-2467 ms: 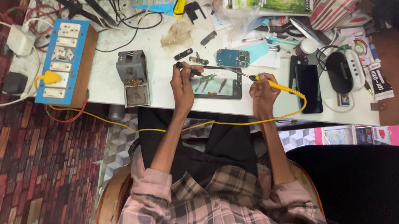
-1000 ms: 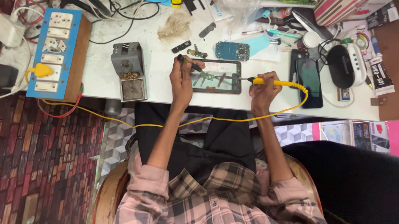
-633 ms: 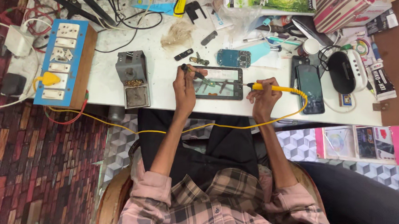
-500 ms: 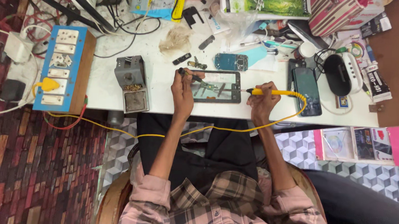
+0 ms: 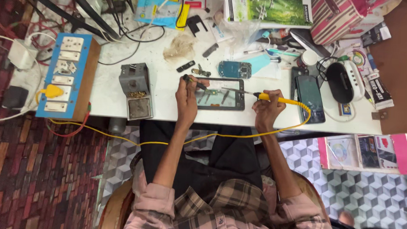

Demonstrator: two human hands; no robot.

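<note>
Left hand [image 5: 186, 96] closed on tweezers [image 5: 196, 85], right hand [image 5: 267, 108] gripping yellow soldering iron [image 5: 278, 100]; tip advanced since half-second-ago frame toward 9 o'clock, over opened tablet [image 5: 220, 94]. Joint work ongoing.

The soldering iron's [image 5: 278, 100] tip is too fine to tell whether it touches the opened tablet [image 5: 220, 98]. The left hand [image 5: 186, 98] covers the tablet's near-left corner. The slim tool [image 5: 196, 84] in its fingers [image 5: 185, 79] is too small to identify. The picture's top edge cuts off the green box [image 5: 265, 6].
</note>
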